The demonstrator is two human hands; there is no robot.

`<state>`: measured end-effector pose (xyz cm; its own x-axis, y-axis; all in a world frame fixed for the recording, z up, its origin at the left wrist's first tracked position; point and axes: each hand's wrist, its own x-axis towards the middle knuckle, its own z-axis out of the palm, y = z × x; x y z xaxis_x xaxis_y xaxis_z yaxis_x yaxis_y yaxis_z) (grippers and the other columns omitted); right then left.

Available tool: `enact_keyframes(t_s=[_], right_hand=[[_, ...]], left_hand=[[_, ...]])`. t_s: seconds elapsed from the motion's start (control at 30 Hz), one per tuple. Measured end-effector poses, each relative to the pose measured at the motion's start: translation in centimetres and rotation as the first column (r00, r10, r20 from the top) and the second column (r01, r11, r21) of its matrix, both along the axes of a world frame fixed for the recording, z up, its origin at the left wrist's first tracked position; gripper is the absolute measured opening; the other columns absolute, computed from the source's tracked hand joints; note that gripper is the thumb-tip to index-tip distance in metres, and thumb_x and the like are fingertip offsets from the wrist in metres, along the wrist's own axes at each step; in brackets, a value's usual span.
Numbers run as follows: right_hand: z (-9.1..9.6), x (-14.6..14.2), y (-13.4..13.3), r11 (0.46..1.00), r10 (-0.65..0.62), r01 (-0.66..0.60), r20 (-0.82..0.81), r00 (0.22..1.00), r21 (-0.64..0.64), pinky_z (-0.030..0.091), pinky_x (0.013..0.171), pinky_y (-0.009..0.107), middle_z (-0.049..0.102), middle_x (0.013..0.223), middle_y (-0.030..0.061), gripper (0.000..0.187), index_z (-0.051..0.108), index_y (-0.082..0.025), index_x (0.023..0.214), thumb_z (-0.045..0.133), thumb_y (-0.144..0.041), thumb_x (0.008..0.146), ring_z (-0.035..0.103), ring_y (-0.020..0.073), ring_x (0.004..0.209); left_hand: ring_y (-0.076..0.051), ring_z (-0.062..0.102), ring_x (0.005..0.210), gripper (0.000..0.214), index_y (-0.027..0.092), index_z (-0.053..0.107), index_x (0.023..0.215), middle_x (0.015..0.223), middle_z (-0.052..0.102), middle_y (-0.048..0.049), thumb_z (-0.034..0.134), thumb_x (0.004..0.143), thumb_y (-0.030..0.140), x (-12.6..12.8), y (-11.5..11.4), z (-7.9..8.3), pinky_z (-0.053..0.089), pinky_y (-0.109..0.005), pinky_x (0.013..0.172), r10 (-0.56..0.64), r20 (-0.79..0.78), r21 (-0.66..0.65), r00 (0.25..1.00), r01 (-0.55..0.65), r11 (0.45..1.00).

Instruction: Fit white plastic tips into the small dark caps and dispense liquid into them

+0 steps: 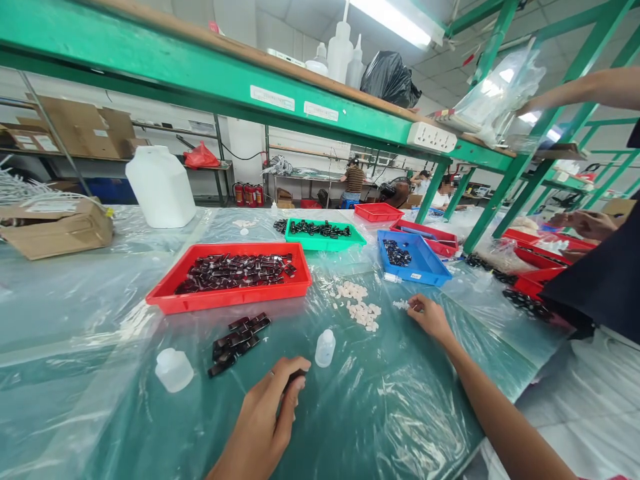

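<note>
My left hand (267, 417) rests low on the plastic-covered table (390, 413), fingers curled round a small dark part (296, 377). My right hand (429, 317) reaches out to the right, fingertips pinched at a few small white pieces (401, 305). A bigger scatter of white pieces (359, 305) lies between the hands' reach. A pile of dark parts (239, 341) sits just ahead of my left hand. Beside it stand a small clear bottle (325, 348) and a squat white bottle (173, 369).
A red tray (165, 301) full of dark parts lies ahead, with a green tray (300, 241) and blue tray (427, 270) behind. A white jug (160, 187) and cardboard box (55, 230) stand left. Another person's arm (585, 90) reaches to the green shelf (200, 70) at right.
</note>
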<state>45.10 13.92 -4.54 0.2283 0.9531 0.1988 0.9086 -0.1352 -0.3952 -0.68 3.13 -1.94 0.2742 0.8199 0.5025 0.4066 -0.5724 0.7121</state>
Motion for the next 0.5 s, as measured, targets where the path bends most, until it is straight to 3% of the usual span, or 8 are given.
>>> enact_keyframes(t_s=[0.3,0.5], right_hand=[[0.3,-0.2,0.4,0.999,-0.032,0.031,-0.045,0.998,-0.024,0.061,0.089,0.042,0.067,0.122,0.0083,0.029,0.065,-0.016,0.123,0.068,-0.037,0.103,0.068,0.0231,0.103],[1.1,-0.9,-0.1,0.998,-0.026,0.033,-0.117,0.993,0.058,0.062,0.087,0.041,0.067,0.119,0.0081,0.029,0.065,-0.016,0.122,0.068,-0.037,0.103,0.069,0.0222,0.1]], left_hand=[[-0.014,0.061,0.056,0.026,0.031,0.063,0.125,0.075,0.062,0.0033,0.043,0.107,0.031,0.1,0.0,0.0,0.048,-0.022,0.054,-0.005,-0.006,-0.003,1.0,0.005,1.0],[-0.015,0.062,0.055,0.025,0.031,0.066,0.122,0.073,0.065,0.0017,0.048,0.105,0.033,0.0,0.2,-0.1,0.049,-0.022,0.053,-0.031,0.019,-0.016,0.999,0.031,0.999]])
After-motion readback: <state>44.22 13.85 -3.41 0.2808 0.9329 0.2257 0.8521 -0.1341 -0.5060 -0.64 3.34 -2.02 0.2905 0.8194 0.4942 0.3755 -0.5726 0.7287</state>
